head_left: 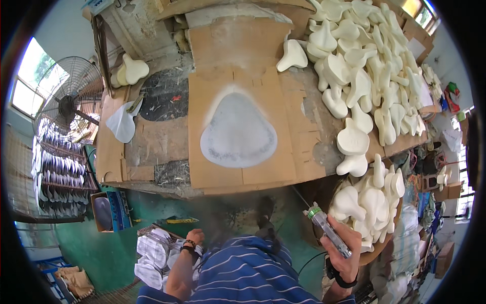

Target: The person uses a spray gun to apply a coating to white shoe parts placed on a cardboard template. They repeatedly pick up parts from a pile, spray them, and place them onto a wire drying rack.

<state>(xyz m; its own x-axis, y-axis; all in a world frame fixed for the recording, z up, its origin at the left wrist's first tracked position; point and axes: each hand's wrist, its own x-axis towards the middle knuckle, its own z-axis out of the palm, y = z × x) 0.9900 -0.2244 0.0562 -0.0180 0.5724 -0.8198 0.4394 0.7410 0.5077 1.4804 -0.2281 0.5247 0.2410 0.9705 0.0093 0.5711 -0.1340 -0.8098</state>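
My right hand is wrapped round a grey spray gun with a green-ringed front end. A thin dark hose hangs near that wrist. Flat on the brown cardboard, a rounded triangular white sheet lies with its narrow end away from me, speckled grey and edged by pale overspray. The gun is apart from the sheet, to its lower right, beyond the table's front edge. My left hand hangs low beside a rack of white pieces; its fingers are mostly hidden, and nothing shows in it.
Cream saddle-shaped foam pads are heaped on the table's right side. More fill a round basket near my right hand. A curved white piece lies at the table's left. Further left stand a fan and a loaded drying rack.
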